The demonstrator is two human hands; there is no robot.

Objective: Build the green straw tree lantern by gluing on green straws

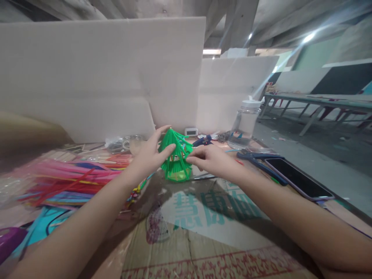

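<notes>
A green cone-shaped structure made of thin green strips (pixel 177 170) stands upright near the middle of the table, on a printed cardboard sheet (pixel 203 232). My left hand (pixel 154 153) holds its left side, the thumb across the front and the fingers behind near the peak. My right hand (pixel 210 158) is at its right edge, thumb and forefinger pinched together against the green strips. What lies between those fingertips is too small to make out.
Left lies a heap of colourful fuzzy sticks (pixel 72 178). Behind stand a small digital display (pixel 191 132), a clear bottle (pixel 244 124) and pale upright boards (pixel 101 69). At right are blue-handled pliers (pixel 264 166) and a phone (pixel 298 178); a purple object (pixel 11 240) lies lower left.
</notes>
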